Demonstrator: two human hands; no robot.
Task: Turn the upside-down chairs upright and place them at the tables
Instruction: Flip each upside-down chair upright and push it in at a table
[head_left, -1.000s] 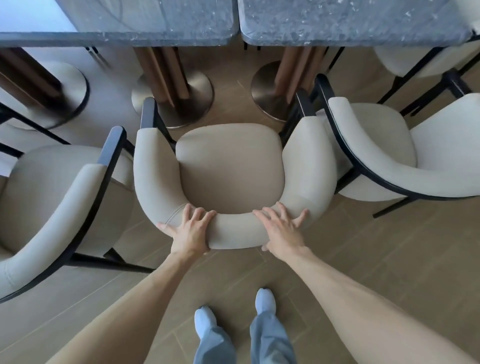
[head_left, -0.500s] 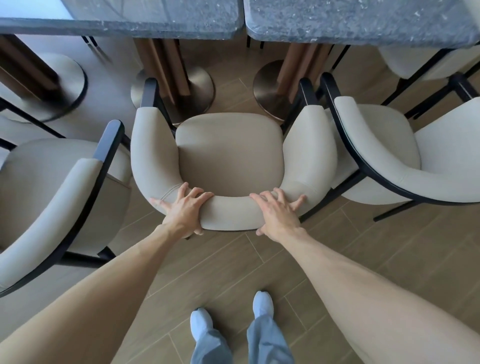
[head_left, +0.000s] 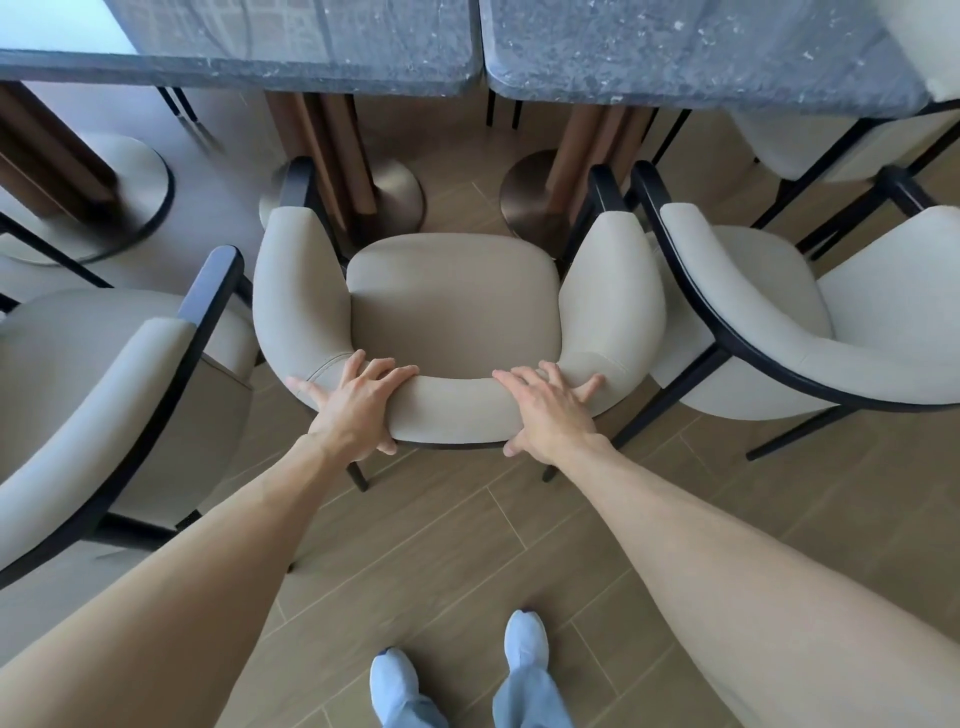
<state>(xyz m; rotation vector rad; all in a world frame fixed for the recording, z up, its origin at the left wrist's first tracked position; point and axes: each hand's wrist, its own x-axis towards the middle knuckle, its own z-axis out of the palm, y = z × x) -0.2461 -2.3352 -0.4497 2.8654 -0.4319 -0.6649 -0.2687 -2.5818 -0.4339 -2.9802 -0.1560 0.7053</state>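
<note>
A beige upholstered chair (head_left: 454, 306) with a black frame stands upright in front of me, facing the dark stone tables (head_left: 675, 57). My left hand (head_left: 358, 408) grips the left part of its curved backrest, fingers over the top and thumb underneath. My right hand (head_left: 545, 410) holds the right part of the same backrest the same way. The chair's front reaches the two round metal table bases.
Matching upright chairs stand close on the left (head_left: 104, 395) and right (head_left: 810, 332), nearly touching the middle one. Another chair (head_left: 831, 140) sits under the table at the far right. Round table bases (head_left: 400, 192) stand ahead. Wooden floor and my feet lie behind.
The chair has slid forward toward the tables, with both hands staying on its backrest and my arms stretching further out.
</note>
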